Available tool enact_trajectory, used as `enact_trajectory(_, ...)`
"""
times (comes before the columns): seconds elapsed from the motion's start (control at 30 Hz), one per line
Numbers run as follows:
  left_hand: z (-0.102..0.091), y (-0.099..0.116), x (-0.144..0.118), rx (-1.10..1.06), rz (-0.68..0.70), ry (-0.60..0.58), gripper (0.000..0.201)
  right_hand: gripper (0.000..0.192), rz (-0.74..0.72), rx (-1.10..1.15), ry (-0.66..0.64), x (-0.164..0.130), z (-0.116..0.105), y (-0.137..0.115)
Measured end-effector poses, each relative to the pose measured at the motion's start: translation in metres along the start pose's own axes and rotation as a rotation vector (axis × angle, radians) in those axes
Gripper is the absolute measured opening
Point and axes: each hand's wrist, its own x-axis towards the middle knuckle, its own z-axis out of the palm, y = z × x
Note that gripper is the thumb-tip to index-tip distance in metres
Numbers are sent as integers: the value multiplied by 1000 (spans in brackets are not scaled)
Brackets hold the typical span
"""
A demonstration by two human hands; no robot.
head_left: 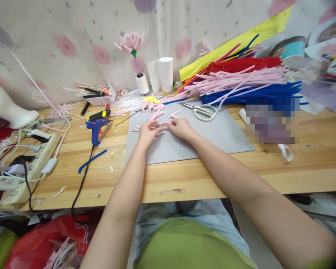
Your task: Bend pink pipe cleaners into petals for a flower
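Observation:
Both my hands work over the grey cutting mat (224, 136). A short pink pipe cleaner (164, 124) stretches between them, its left end pinched by my left hand (149, 132) and its right end by my right hand (182, 129). Cut pink pipe cleaner pieces (174, 114) lie just beyond my fingers, and a few more stick out beside my left hand. Bent pink pieces and a yellow one (151, 99) rest at the mat's far edge. Scissors (204, 111) with pale handles lie behind my right hand.
A blue glue gun (95, 130) stands left of the mat, its cord running off the table (168, 183). Bundles of pink (235, 80), red and blue pipe cleaners lie at the back right. A pink flower (130, 43) stands in a white holder. A power strip (42, 160) sits far left.

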Motion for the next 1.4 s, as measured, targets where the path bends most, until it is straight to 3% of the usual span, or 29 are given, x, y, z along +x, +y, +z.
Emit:
enact_trajectory(0.07, -1, 1, -1, 6, 18, -16, 42, 29, -34, 8, -12, 0, -1, 1)
enact_trajectory(0.23, -1, -3, -1, 154, 65, 28, 17, 40, -100, 18, -15, -4, 2, 0)
enact_trajectory(0.4, -2, -5, 1, 290, 88, 84, 15, 38, -107, 92, -8, -5, 0, 0)
enact_trajectory(0.5, -6, 1, 0, 141, 68, 4, 22, 31, -37, 303, -100, -4, -5, 1)
enact_trajectory(0.6, -13, 8, -1, -11, 141, -8, 27, 26, 31, 605, -235, -3, -10, 6)
enact_trajectory(0.77, -15, 11, -4, -30, 190, -97, 33, 22, 25, 871, -352, -1, -15, 14)
enact_trajectory(1.0, -7, 5, -4, -66, 182, -92, 26, 23, 1, 900, -414, -3, -19, 15)
enact_trajectory(1.4, -3, 1, -3, -58, 197, 6, 18, 25, 21, 870, -403, -6, -21, 11)
